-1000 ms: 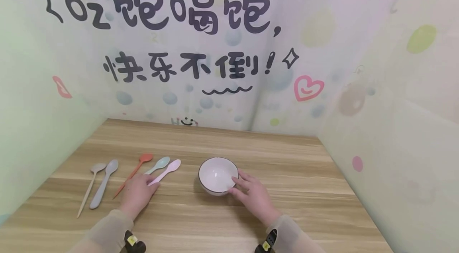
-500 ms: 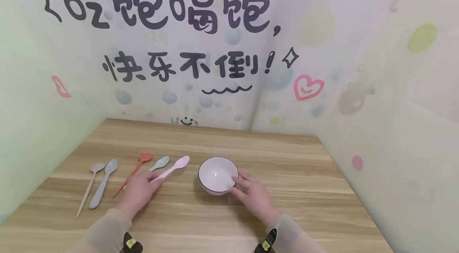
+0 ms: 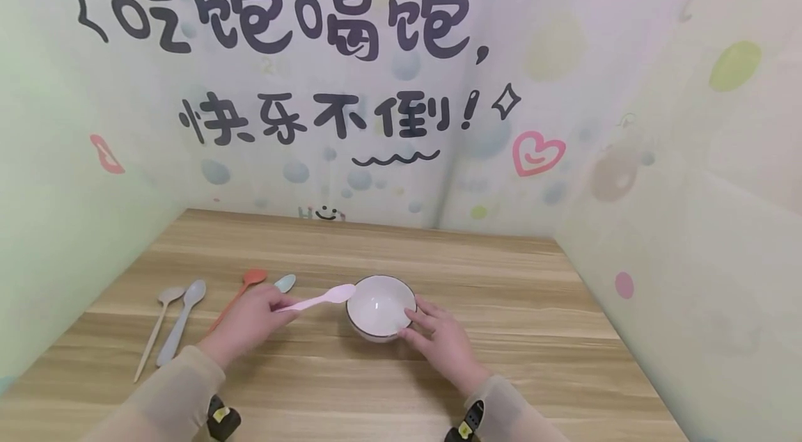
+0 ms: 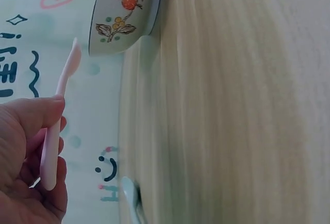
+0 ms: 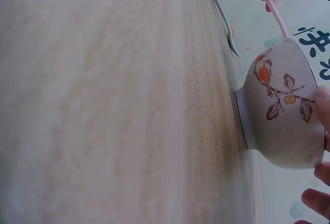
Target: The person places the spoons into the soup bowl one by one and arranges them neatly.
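My left hand [image 3: 250, 324] pinches a pink spoon [image 3: 332, 296] by its handle, raised above the table. The spoon's head points right and reaches the left rim of a white bowl [image 3: 374, 310] in the head view. In the left wrist view, thumb and fingers close round the spoon handle [image 4: 50, 152]. At the bowl's right side, my right hand [image 3: 445, 344] holds the rim with thumb and fingers. The bowl stands upright; its outer wall [image 5: 281, 126] bears a bird and branch print in the right wrist view.
On the table's left lie a light blue spoon [image 3: 285, 282], partly hidden by my left hand, an orange spoon [image 3: 254, 277], a grey spoon [image 3: 184, 317] and a beige spoon [image 3: 156, 324]. A printed backdrop [image 3: 351, 184] rises behind the wooden table [image 3: 501, 275].
My left hand has lifted the pink spoon from beside the light blue one and carried it right to the bowl. The bowl and right hand have stayed in place.
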Available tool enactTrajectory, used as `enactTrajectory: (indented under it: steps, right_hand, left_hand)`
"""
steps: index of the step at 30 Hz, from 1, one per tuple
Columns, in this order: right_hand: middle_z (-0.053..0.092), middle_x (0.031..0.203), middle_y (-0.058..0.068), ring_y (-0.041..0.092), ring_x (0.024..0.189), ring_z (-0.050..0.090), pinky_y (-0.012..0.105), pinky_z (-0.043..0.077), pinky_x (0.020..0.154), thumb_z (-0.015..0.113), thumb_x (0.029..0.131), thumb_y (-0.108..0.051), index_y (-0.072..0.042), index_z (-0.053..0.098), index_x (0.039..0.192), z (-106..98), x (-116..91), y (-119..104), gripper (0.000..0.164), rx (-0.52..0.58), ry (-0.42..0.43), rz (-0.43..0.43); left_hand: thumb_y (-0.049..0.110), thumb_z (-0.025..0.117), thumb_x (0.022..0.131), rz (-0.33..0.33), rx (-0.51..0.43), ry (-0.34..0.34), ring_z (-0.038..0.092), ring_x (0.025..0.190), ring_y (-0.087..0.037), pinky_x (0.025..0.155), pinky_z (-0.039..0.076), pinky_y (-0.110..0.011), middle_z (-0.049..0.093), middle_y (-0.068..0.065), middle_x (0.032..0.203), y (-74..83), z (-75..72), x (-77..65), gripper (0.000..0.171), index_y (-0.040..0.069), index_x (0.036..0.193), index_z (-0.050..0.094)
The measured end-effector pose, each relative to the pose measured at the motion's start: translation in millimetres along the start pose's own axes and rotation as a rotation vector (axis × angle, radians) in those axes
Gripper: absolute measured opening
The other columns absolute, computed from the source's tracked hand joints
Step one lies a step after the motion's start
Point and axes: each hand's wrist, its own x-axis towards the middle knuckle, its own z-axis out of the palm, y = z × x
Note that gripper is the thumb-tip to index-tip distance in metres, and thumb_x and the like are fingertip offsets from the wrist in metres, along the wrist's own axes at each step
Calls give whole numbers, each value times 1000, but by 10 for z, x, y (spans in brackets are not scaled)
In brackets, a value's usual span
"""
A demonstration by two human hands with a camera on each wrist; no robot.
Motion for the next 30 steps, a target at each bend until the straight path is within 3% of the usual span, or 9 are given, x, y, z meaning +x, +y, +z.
enactTrajectory:
  steps: [5, 12, 30]
  right_hand:
    - [52, 140, 9, 38, 128, 46, 50, 37, 102, 65, 86, -50, -11, 67, 122, -5, 2, -9, 53, 2, 0, -2]
    - [51, 140, 10, 38, 128, 46, 50, 37, 103, 65, 86, -50, -11, 67, 122, -8, 9, -11, 53, 0, -1, -1]
    - [53, 139, 11, 37, 126, 49, 49, 39, 101, 67, 85, -48, -10, 68, 120, 7, -3, -9, 52, 10, 26, -21]
  left_hand:
    - [22, 74, 84, -6, -16, -42, 46, 68, -16, 61, 40, -31, 54, 2, 78, 74, -55, 24, 10, 13, 87, 71]
    - [19, 74, 84, 85, 28, -57, 46, 69, -13, 62, 40, -29, 53, 2, 80, 171, -91, 88, 5, 14, 83, 72]
    - [17, 74, 83, 213, 112, -144, 48, 68, -9, 62, 43, -27, 55, 7, 78, 376, -46, 305, 5, 12, 83, 73]
